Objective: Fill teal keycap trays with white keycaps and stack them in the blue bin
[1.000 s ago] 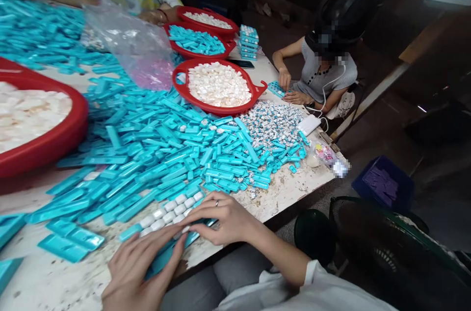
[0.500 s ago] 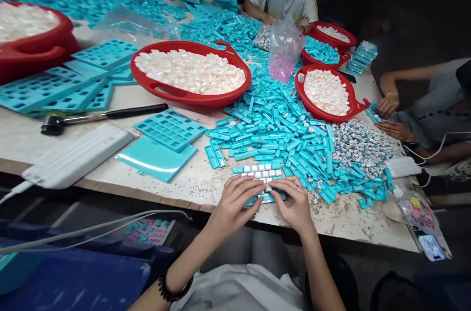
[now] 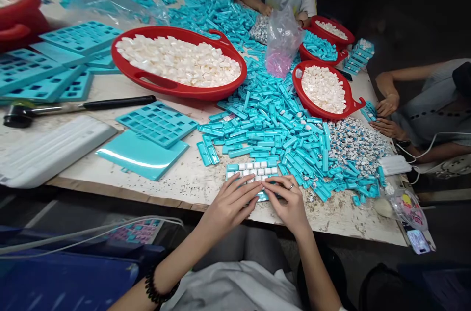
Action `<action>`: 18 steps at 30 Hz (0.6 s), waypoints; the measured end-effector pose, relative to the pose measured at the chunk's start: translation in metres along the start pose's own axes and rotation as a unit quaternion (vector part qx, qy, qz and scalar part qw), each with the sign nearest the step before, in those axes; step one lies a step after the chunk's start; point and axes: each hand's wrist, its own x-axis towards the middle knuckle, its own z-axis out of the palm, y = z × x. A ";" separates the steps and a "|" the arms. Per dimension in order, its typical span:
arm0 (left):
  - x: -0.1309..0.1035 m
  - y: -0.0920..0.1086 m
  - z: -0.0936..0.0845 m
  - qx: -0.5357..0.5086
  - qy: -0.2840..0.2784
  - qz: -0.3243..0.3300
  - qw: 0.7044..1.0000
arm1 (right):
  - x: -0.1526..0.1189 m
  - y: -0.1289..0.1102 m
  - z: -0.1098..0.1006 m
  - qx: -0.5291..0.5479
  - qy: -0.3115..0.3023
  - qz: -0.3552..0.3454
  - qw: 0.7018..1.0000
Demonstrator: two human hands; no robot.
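Note:
A small blue toy keyboard [image 3: 232, 168] with rows of white keycaps [image 3: 257, 166] lies near the table's front edge. My left hand [image 3: 231, 203] reaches over its left and front part, fingers bent and close together, thumb along the front side. From the other side my right hand [image 3: 289, 200] comes in, thumb and forefinger pinched at the keyboard's middle against the left fingertips. Whatever sits between those fingertips is hidden. Beyond the keyboard spreads a heap of narrow blue plastic pieces [image 3: 257, 129].
Red baskets of white caps stand behind, a large one [image 3: 147, 89] and a smaller one [image 3: 312, 107]. To the left lie blue grid plates [image 3: 158, 122], a hammer [image 3: 117, 102] and a white power strip [image 3: 59, 151]. Co-workers' hands [image 3: 386, 117] work at right and across the table.
My view has shifted slightly, so the table things sit further left and a little higher. My fingertips have drawn together over the keyboard; a white piece visible between them before is now covered.

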 end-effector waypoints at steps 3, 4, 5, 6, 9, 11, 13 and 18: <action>0.000 0.000 -0.002 0.005 -0.013 0.011 1.000 | -0.002 0.000 0.000 -0.022 0.002 -0.008 1.000; 0.001 0.000 -0.004 0.008 -0.023 0.017 1.000 | -0.003 -0.001 -0.001 -0.028 0.001 -0.007 1.000; 0.001 0.000 -0.006 0.011 -0.035 0.022 0.999 | -0.004 -0.001 -0.001 -0.032 0.000 -0.005 0.999; 0.002 0.000 -0.008 0.016 -0.047 0.028 0.998 | -0.004 -0.002 0.000 -0.035 -0.001 -0.002 0.999; 0.004 0.000 -0.012 0.034 -0.066 0.037 0.997 | -0.007 -0.004 0.000 -0.047 0.000 0.001 0.999; 0.006 0.000 -0.013 0.041 -0.063 0.041 0.996 | -0.010 -0.006 0.000 -0.061 -0.008 -0.008 0.998; 0.007 -0.001 -0.012 0.041 -0.053 0.045 0.997 | -0.014 -0.008 -0.002 -0.084 -0.031 -0.022 0.996; 0.006 -0.003 -0.010 0.035 -0.058 0.042 0.997 | -0.021 -0.011 -0.005 -0.130 -0.083 -0.037 0.987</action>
